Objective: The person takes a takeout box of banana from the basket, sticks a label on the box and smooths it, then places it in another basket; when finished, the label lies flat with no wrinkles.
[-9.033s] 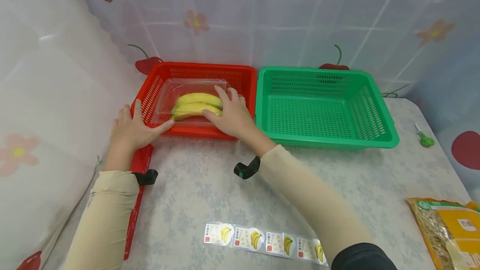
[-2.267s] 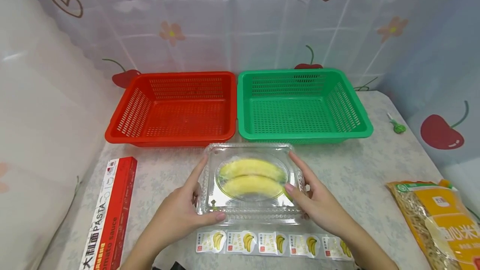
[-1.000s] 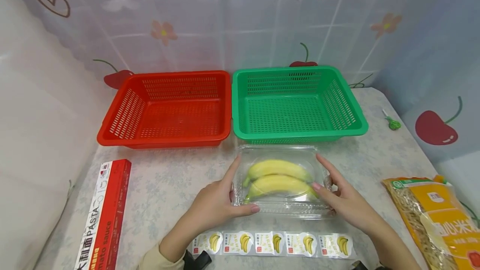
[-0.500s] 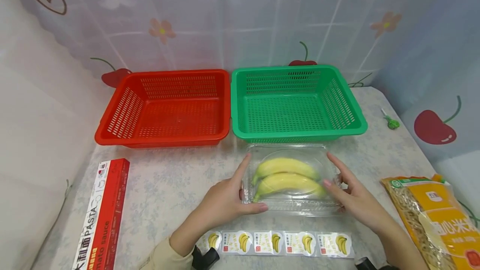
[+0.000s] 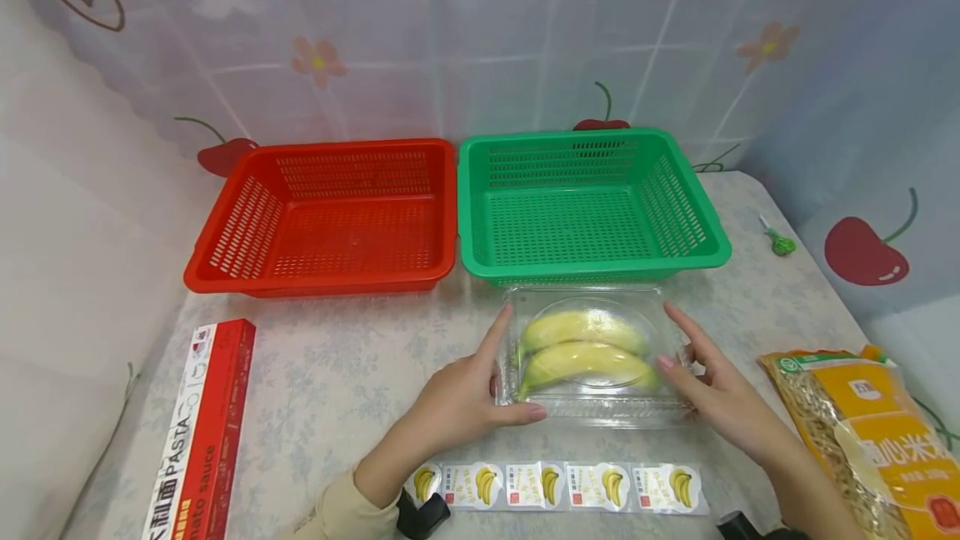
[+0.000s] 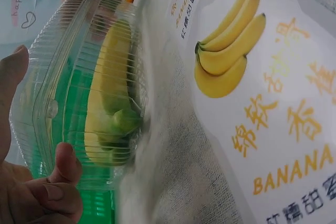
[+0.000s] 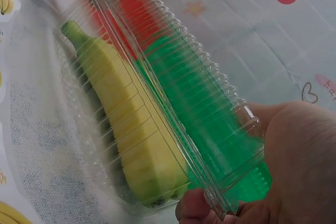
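Observation:
A clear plastic clamshell box with two yellow bananas inside lies level in front of the green basket, its lid down. My left hand grips its left side, thumb along the front edge and forefinger at the back corner. On the opposite side my right hand holds the box, forefinger at the far corner and thumb on the lid's edge. Both wrist views show fingertips hooked round the box's rim. Whether the box touches the table cannot be told. A strip of banana stickers lies just nearer than the box.
A red basket and a green basket stand side by side at the back. At left lies a red and white pasta box. A yellow food bag and a small green-headed object are at right.
The banana box was inside the red basket at first. Both hands have brought it out to the front of the table, then moved it rightward to before the green basket.

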The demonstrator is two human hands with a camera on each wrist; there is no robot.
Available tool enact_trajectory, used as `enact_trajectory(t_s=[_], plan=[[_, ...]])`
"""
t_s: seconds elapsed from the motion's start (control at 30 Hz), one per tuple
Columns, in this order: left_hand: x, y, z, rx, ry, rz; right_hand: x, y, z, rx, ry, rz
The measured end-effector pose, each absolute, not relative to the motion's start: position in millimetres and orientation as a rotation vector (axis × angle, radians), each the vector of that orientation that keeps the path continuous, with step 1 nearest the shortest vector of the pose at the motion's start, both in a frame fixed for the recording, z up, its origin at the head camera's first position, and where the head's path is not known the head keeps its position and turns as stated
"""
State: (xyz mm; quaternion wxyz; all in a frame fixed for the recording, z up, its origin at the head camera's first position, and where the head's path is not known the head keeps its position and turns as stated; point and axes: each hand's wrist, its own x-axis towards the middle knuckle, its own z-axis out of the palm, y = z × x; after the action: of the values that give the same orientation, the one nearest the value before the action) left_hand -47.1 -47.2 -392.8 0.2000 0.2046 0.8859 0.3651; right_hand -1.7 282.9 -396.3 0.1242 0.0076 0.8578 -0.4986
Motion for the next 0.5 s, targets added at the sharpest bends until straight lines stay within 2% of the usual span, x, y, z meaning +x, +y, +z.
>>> enact_trajectory(t_s=[0.5], plan=[[-49.0, -38.6, -395.0, 0.619, 2.503, 0.949, -1.4, 292.5, -394.9, 0.010, 2.725, -1.218]])
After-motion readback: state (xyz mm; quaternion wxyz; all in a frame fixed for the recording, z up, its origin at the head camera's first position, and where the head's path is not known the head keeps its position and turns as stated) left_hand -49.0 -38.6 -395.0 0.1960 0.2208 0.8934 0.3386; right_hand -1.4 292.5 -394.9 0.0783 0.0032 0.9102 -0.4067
